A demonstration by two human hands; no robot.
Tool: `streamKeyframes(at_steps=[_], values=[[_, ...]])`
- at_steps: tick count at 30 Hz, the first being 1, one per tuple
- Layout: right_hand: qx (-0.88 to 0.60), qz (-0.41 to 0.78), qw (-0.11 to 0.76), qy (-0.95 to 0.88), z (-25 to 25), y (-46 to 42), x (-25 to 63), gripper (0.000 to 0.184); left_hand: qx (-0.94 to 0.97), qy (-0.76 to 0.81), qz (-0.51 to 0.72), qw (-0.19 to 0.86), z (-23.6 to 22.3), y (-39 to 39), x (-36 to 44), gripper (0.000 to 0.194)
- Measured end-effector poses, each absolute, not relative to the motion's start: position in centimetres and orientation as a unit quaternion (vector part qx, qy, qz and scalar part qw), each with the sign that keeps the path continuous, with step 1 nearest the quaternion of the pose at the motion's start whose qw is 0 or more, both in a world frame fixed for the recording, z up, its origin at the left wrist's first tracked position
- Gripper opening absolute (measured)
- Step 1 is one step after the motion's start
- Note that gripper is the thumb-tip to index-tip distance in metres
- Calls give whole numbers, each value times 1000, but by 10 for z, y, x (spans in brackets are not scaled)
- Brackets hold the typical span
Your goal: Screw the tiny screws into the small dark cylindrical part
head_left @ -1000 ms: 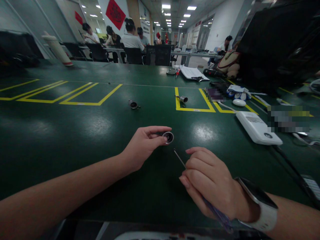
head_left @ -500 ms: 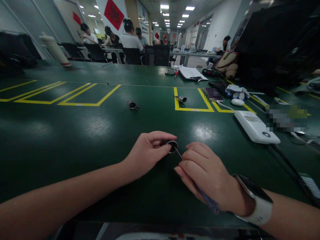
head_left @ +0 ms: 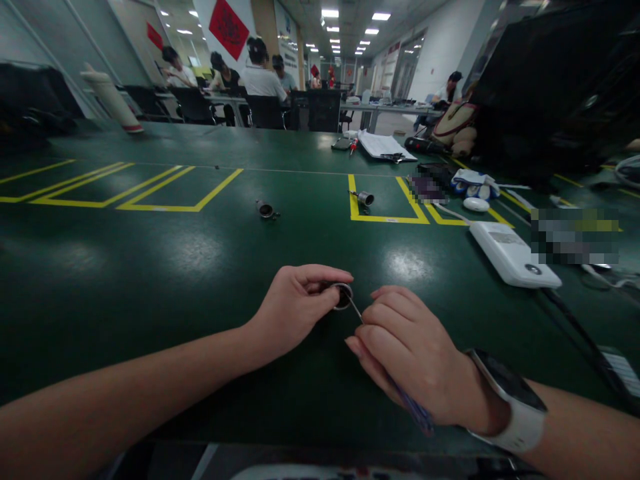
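Observation:
My left hand [head_left: 295, 307] is closed on a small round metal cup-shaped part [head_left: 344, 297], its open mouth turned toward my right hand. Wrapped round a screwdriver [head_left: 411, 408] with a purplish, see-through handle is my right hand [head_left: 410, 353]. The thin shaft runs into the mouth of the cup part, so its tip is hidden inside. Farther off on the green table lie two similar metal cup parts: one [head_left: 265, 211] left of centre, and another [head_left: 365, 199] inside a yellow-taped box. Small bits lie beside each of them.
A white power bank-like box [head_left: 515, 255] with a dark cable lies to the right. Behind it are a white round case [head_left: 477, 204] and a blue-white cloth bundle [head_left: 475, 183]. Papers [head_left: 383, 145] lie farther back; a pale bottle [head_left: 113, 100] stands at far left. People sit at tables beyond.
The screwdriver has moved from outside the cup part to inside its mouth. My left hand has shifted slightly nearer and to the right with the part. The two other parts have stayed put.

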State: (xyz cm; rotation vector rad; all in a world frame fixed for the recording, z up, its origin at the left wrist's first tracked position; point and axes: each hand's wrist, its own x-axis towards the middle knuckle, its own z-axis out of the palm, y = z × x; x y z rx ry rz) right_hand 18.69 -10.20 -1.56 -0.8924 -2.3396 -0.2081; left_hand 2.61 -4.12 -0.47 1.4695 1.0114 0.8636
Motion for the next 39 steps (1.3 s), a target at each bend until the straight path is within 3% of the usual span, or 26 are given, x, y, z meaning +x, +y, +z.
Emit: streamKeyframes(at_steps=[7, 12, 14, 20, 24, 30, 34, 39], values=[[-363, 18, 362, -858, -11, -102, 189, 12, 611, 413, 356, 574, -5, -35, 25, 16], [-448, 164, 421, -771, -1, -100, 194, 11, 610, 395, 338, 598, -4, -17, 21, 48], [-469, 229, 419, -743, 1, -94, 196, 16, 656, 388, 346, 548, -6, -4, 18, 49], [-451, 388, 409, -692, 9, -62, 193, 17, 833, 369, 342, 228, -13, 46, 9, 38], [-416, 414, 473, -657, 12, -33, 188, 16, 857, 357, 337, 157, -13, 72, 13, 23], [-373, 436, 556, -601, -2, -1, 181, 12, 852, 381, 320, 164, -17, 88, 22, 29], [-383, 425, 541, -616, -10, 2, 186, 16, 852, 361, 307, 221, -23, 91, 21, 24], [-428, 343, 481, -684, -11, -4, 187, 18, 869, 346, 295, 193, -29, 92, 19, 20]])
